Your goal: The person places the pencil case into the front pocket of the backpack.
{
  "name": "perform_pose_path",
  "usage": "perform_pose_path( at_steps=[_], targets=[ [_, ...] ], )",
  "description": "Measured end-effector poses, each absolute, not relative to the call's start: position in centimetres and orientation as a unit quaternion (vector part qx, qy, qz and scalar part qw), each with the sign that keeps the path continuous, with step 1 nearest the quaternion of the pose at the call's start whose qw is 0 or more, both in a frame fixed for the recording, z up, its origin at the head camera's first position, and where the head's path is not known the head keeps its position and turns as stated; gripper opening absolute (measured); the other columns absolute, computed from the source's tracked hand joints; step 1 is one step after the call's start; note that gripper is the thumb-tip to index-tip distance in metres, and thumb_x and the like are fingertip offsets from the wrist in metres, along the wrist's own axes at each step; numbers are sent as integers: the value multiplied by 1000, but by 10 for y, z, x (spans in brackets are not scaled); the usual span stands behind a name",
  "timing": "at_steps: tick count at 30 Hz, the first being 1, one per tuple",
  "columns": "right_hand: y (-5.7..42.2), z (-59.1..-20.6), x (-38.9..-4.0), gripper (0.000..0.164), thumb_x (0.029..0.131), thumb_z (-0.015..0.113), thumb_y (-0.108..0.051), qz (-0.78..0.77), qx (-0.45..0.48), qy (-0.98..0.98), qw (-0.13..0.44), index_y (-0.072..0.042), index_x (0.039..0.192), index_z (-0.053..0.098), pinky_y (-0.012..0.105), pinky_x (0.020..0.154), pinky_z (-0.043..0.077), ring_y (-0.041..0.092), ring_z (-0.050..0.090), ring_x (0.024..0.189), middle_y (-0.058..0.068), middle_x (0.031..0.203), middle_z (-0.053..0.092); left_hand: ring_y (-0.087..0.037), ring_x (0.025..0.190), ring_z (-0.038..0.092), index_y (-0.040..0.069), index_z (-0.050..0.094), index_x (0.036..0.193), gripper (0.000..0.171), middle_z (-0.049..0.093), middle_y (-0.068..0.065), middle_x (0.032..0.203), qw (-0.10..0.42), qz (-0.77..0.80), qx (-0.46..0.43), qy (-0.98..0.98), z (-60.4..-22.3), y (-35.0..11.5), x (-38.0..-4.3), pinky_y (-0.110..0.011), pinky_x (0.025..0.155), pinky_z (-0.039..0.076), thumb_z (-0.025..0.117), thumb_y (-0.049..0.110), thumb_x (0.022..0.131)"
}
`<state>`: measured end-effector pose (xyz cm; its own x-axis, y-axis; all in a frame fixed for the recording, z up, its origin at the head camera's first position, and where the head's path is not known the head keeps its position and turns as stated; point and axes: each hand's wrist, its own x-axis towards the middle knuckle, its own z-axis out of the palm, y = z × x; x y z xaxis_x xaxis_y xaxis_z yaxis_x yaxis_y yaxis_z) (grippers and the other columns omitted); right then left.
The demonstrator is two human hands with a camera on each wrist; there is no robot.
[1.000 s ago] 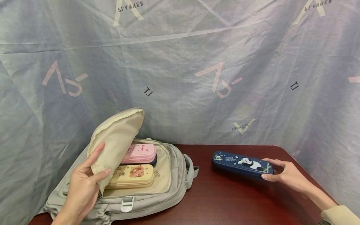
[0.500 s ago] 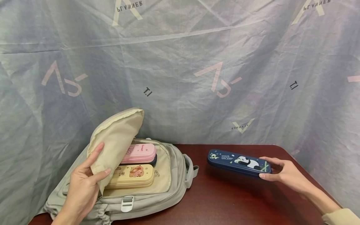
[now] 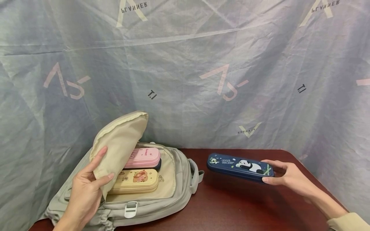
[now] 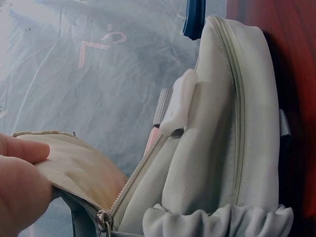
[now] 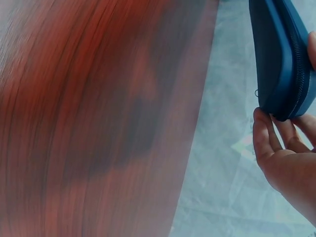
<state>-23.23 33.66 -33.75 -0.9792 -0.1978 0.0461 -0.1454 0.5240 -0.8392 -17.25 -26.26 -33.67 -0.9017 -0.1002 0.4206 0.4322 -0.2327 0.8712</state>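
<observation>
In the head view a grey backpack point(image 3: 182, 186) lies on its back at the left, its front pocket unzipped. My left hand point(image 3: 86, 189) pinches the edge of the cream-lined pocket flap point(image 3: 119, 141) between thumb and fingers and holds it raised. Inside the pocket lie a pink pencil case point(image 3: 147, 156) on top of a dark one, and a yellow pencil case point(image 3: 138, 179) nearer the front. On the right, my right hand point(image 3: 289, 176) grips the end of a navy pencil case point(image 3: 240, 166) with a panda print. The right wrist view shows its zipped side point(image 5: 281, 64) held above the table.
The dark red wooden table point(image 3: 231, 205) extends under the backpack and to the right. A grey printed cloth point(image 3: 185, 80) hangs behind it. The backpack's carry handle point(image 3: 195, 173) sticks out toward the right, and a white buckle point(image 3: 131, 209) sits on its near side.
My right hand has carried the navy pencil case a short way left toward the backpack. The left hand and the raised flap have stayed in place.
</observation>
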Motion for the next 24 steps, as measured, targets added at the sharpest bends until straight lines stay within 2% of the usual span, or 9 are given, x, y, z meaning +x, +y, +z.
perform_pose_path(
  at_steps=[7,12,18,24],
  targets=[
    [318,-331,-231,75,93,82,-20,-500,-116,857,44,1,156,46,36,80,60,24,70,104,19,137,60,0,141,43,15,38,164,83,16,-2,175,170,-771,-143,-597,-336,-263,-172,-19,106,47,53,-27,94],
    [301,-328,-231,74,93,82,-18,-517,-145,842,51,1,156,47,36,83,61,23,69,109,22,144,55,-2,147,37,13,39,164,83,20,1,174,177,-770,-141,-596,-337,-262,-172,-18,106,45,53,-28,93],
    [277,-327,-231,72,91,84,-15,-542,-176,819,65,2,152,50,38,85,61,27,69,109,23,141,56,-5,151,30,13,40,163,82,22,3,174,180,-771,-134,-596,-337,-262,-172,-17,106,44,53,-28,93],
    [254,-329,-235,70,89,86,-14,-549,-194,809,80,3,149,54,39,84,62,31,69,107,23,136,58,0,143,41,13,40,163,82,22,1,174,181,-774,-140,-590,-337,-262,-171,-18,106,46,53,-28,93]
  ],
)
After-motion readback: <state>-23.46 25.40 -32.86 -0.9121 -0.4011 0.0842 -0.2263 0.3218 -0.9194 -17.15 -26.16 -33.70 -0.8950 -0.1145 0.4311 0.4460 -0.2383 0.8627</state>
